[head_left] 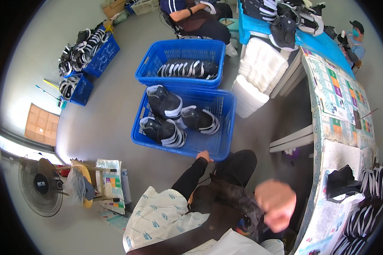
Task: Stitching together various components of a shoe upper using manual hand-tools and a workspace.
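The front rim of a blue plastic crate (181, 151) is under my left hand (204, 156), whose fingers are closed over it. Inside the crate are black sneakers with white striped soles: one black sneaker (163, 102) at the back left, another black sneaker (162, 131) at the front left, and a third black sneaker (200, 119) toward the middle right. My right hand (276, 204) is raised near my body, between my knee and the worktable. It looks curled, but blur hides its fingers, and I make out nothing in it.
Behind stands another blue crate (181, 44) with more shoes. Beyond it sits a person (195, 19). White stacked material (259, 70) lies beside the crates. The worktable (327, 157) runs along the right, with a black shoe piece (344, 183) on it. A fan (40, 185) stands at left.
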The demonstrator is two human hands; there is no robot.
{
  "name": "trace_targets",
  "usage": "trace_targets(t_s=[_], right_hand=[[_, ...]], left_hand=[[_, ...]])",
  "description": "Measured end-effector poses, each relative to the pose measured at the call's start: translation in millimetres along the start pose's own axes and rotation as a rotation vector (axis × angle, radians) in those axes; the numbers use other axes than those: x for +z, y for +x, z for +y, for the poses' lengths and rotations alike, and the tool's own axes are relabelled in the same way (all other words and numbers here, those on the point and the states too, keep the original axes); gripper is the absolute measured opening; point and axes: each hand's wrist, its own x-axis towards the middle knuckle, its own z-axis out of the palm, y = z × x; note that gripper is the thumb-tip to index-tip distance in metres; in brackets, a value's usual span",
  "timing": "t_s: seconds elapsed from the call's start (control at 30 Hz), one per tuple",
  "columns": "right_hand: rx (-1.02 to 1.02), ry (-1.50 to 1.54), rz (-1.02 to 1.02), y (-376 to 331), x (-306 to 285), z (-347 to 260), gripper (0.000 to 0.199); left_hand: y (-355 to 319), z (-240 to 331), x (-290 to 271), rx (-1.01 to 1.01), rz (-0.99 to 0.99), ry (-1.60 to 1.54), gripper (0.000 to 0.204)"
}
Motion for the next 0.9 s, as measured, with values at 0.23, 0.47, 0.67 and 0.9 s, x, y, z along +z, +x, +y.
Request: trace_targets(t_s=[0.23,0.47,0.67,0.9], right_hand=[[0.17,0.319,-0.074,-42,-9,-29,0.137],[0.833,0.216,0.366,-86,-10,-38,0.1],[1.239,-0.379,0.756,-118,-10,14,0.041],[1.208,-0.388,-0.132,-116,16,-8,0.044]], left_hand=[[4,-2,3,0.029,0.02,0.028,0.083],[-1,-2,3,0.01,0.027,0.023,0.082],[-4,-2,-2,0.01,0.04,-0.017,0.081],[4,-3,-4,0.033,-0.021,0.016,0.081]])
